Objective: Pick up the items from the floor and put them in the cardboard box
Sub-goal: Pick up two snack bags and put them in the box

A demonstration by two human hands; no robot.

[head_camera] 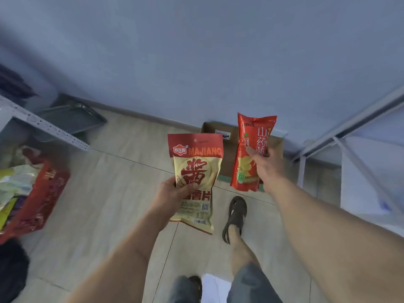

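Observation:
My left hand [172,193] grips a yellow and red snack bag marked MAJIANG [195,162] by its left edge, holding it upright above the floor. My right hand [265,165] grips a tall red snack bag [253,136] around its middle, held in front of the open cardboard box [227,149]. The box stands on the floor against the blue wall, and both bags hide much of it. A white labelled item [224,134] lies inside it.
A red plastic basket [43,193] full of snack packets sits at the left under a white metal shelf [50,127]. A white metal rack [349,132] stands at the right. My sandalled foot [235,217] is on the tiled floor below the bags.

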